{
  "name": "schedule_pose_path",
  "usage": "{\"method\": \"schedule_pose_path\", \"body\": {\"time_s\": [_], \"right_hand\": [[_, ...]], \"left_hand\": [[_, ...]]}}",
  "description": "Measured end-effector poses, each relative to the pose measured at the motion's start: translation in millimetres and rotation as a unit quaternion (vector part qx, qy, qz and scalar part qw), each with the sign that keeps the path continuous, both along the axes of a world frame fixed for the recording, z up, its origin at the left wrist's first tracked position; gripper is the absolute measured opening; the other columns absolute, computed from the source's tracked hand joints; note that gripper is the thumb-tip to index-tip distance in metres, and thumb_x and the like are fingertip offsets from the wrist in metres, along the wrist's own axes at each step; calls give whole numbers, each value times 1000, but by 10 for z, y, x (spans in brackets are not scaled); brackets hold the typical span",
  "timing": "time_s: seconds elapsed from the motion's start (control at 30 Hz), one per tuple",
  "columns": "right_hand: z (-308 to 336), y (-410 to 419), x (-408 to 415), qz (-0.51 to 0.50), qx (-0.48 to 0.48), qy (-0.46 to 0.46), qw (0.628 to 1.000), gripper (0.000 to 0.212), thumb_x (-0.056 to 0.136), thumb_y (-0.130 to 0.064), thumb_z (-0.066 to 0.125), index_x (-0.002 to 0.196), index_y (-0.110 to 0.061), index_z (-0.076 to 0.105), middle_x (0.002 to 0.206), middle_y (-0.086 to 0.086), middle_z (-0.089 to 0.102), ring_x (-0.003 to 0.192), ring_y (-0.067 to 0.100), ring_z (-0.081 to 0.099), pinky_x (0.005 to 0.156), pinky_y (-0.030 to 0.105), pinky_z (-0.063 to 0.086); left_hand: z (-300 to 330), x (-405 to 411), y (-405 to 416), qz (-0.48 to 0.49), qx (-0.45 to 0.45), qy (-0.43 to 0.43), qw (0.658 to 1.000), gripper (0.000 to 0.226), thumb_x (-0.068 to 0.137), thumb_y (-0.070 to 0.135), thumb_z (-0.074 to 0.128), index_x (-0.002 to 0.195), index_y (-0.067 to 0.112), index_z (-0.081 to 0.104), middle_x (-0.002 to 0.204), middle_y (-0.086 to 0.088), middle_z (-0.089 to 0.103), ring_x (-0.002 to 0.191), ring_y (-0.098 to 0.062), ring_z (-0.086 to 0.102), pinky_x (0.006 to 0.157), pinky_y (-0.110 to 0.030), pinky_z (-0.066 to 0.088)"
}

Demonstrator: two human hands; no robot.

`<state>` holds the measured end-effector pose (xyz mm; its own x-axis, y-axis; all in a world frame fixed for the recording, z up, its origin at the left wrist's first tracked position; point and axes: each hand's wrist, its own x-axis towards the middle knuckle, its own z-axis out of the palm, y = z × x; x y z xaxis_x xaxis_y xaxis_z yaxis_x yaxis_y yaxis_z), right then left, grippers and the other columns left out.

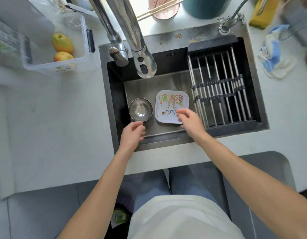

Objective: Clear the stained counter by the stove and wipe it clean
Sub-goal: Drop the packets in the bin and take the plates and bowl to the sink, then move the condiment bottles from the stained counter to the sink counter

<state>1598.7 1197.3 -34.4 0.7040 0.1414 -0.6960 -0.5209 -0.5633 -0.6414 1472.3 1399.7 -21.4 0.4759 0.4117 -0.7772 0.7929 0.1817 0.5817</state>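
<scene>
A small steel bowl (pixel 140 109) and a square printed plate (pixel 170 104) lie side by side on the bottom of the dark sink (pixel 113 100). My left hand (pixel 133 133) hovers just below the bowl, fingers loosely curled, holding nothing. My right hand (pixel 189 121) is over the plate's lower right corner, fingers relaxed near its edge; whether they touch it is unclear. A crumpled blue and white cloth (pixel 274 56) lies on the counter to the right of the sink.
A drying rack (pixel 220 87) fills the sink's right half. Two taps (pixel 139 49) reach over the basin. A clear bin with mangoes (pixel 63 47) sits left. A pink bowl with chopsticks (pixel 164 7), a teal pot and a yellow sponge (pixel 263 16) stand behind.
</scene>
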Motion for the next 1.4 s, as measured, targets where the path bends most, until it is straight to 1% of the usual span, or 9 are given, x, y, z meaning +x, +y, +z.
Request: {"method": "schedule_pose_path", "body": {"time_s": [0.23, 0.43, 0.6, 0.8, 0.93, 1.13, 1.2, 1.3, 1.4], "right_hand": [[654, -811, -745, 25, 21, -15, 999, 25, 103, -21, 51, 110, -33, 71, 93, -12, 79, 80, 7, 75, 69, 27, 61], [665, -1375, -1195, 47, -67, 18, 997, 25, 101, -21, 52, 93, -33, 72, 89, -12, 77, 76, 6, 74, 78, 31, 58], [650, -1628, -1664, -2, -127, 26, 992, 21, 101, -32, 49, 106, -37, 69, 99, -15, 74, 91, 10, 72, 90, 38, 57], [511, -1637, -2784, -212, -134, 75, 965, 19, 101, -24, 53, 97, -32, 70, 91, -10, 77, 79, 13, 74, 74, 24, 56], [359, -1581, -3819, -353, -121, 128, 919, 17, 106, -20, 52, 103, -19, 69, 91, -1, 75, 75, 21, 70, 75, 36, 53], [282, -1234, -5295, -567, -70, 198, 797, 18, 106, -18, 56, 108, -11, 73, 92, 4, 76, 81, 27, 74, 77, 42, 58], [272, -1027, -5667, -628, -51, 213, 747, 18, 106, -18, 58, 106, -9, 73, 89, 5, 76, 78, 27, 73, 71, 38, 56], [219, -769, -6132, -704, -9, 247, 666, 21, 106, -14, 57, 110, 1, 72, 98, 20, 74, 94, 40, 70, 82, 46, 56], [211, -627, -6499, -731, -15, 257, 633, 25, 107, -19, 57, 106, 0, 75, 109, 24, 74, 100, 39, 69, 82, 41, 55]], "left_hand": [[489, -614, -302, -168, 51, -13, 984, 17, 99, 29, 61, 109, 36, 72, 98, 14, 79, 87, -1, 76, 80, -29, 59], [510, -945, -291, -304, 80, 40, 949, 16, 102, 32, 56, 103, 42, 68, 103, 13, 76, 93, -8, 75, 85, -30, 58], [487, -932, -190, -434, 98, 50, 894, 16, 100, 33, 55, 105, 38, 70, 105, 14, 75, 99, -5, 70, 85, -25, 53], [415, -788, -237, -625, 146, 42, 766, 20, 103, 34, 52, 109, 32, 71, 98, 18, 70, 94, -7, 64, 70, -15, 41], [405, -748, -510, -742, 153, 29, 652, 24, 104, 27, 50, 107, 19, 72, 103, 0, 75, 93, -19, 62, 76, -31, 48], [378, -806, -1319, -866, 160, 18, 474, 24, 101, 20, 40, 95, 11, 61, 96, -10, 71, 90, -36, 66, 80, -42, 55], [383, -878, -1631, -886, 158, 6, 437, 26, 101, 18, 37, 97, 11, 62, 94, -12, 70, 80, -29, 58, 73, -38, 49], [424, -1042, -2117, -912, 159, -19, 377, 30, 104, 14, 38, 100, 10, 67, 87, -6, 66, 74, -22, 55, 67, -31, 44], [441, -1281, -2632, -934, 152, -30, 322, 30, 108, 13, 37, 105, 2, 65, 91, -10, 65, 85, -30, 61, 75, -36, 47]]}}
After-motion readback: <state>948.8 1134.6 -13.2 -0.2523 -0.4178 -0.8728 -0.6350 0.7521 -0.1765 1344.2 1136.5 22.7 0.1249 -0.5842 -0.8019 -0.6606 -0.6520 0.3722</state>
